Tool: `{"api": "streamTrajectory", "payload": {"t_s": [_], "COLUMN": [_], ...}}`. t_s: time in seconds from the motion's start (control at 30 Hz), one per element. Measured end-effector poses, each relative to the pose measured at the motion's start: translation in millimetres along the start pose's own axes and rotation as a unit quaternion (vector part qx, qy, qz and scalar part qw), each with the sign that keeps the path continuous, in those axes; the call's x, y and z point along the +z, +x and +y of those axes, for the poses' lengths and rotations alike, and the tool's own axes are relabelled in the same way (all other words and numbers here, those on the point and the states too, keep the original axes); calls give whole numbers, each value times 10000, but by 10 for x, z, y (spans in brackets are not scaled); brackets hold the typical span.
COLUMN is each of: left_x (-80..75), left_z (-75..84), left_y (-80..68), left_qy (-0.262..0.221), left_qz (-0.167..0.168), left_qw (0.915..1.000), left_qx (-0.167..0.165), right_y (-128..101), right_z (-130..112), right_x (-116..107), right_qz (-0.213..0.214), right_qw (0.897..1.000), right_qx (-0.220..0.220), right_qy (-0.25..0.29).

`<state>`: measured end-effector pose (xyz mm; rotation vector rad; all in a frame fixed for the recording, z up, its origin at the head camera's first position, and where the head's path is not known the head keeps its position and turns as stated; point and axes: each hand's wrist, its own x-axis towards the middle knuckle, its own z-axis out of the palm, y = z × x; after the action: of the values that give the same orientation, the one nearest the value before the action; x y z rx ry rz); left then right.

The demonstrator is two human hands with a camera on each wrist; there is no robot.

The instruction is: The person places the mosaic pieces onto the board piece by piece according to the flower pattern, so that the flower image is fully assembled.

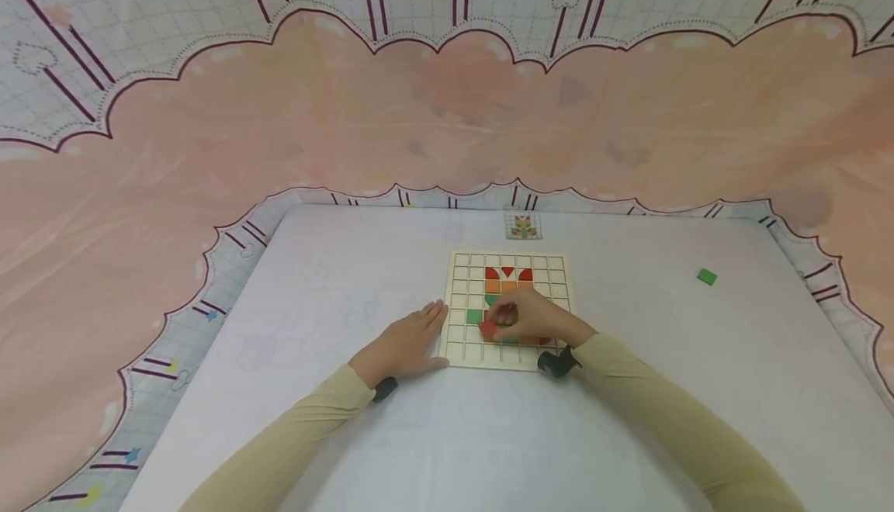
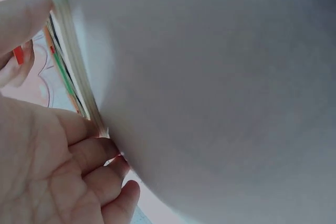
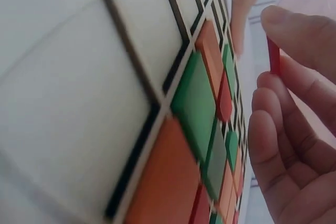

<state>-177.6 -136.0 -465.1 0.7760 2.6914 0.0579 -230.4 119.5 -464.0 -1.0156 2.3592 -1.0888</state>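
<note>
A pale wooden grid board (image 1: 457, 351) lies on the white table, with red, orange and green tiles set in its middle cells. My right hand (image 1: 534, 316) is over the board and pinches a small red tile (image 3: 273, 56) between thumb and fingertips. In the right wrist view that tile is seen edge-on, so its full outline is unclear. Along the board's left edge rests my left hand (image 1: 405, 341), its fingers extended and touching the side. A green square tile (image 1: 475, 316) sits in a cell left of the right hand, which hides part of the pattern.
Behind the board lies a small card (image 1: 524, 226) with a coloured pattern on a grid. One loose green tile (image 1: 707, 276) is on the table to the right. A patterned pink and white cloth (image 1: 447, 124) hangs beyond the table's back edge.
</note>
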Motion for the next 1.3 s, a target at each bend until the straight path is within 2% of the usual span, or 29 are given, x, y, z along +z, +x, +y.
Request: {"api": "streamTrajectory", "payload": {"t_s": [0.27, 0.47, 0.57, 0.7, 0.93, 1.13, 1.3], "left_x": [3, 44, 45, 6, -96, -113, -83], "left_z": [-14, -41, -46, -35, -22, -12, -27], "left_y": [-11, -11, -12, 1, 75, 96, 100], "left_qy": [144, 56, 162, 252, 480, 564, 652], "left_qz": [27, 79, 30, 21, 185, 94, 195], "left_qw": [9999, 10000, 9999, 9997, 9976, 9973, 9959], "left_qx": [47, -21, -35, 62, 453, 471, 588], "right_y": [145, 187, 197, 202, 207, 203, 179], "right_z": [-42, -107, -134, -148, -144, -158, -120], "right_x": [109, 139, 147, 152, 157, 151, 146], "right_qz": [-188, -195, -221, -247, -270, -269, -248], "right_qw": [9997, 9993, 9989, 9983, 9977, 9977, 9981], "right_qx": [109, 281, 375, 451, 517, 574, 544], "right_qy": [-63, -156, -173, -258, -351, -256, -168]}}
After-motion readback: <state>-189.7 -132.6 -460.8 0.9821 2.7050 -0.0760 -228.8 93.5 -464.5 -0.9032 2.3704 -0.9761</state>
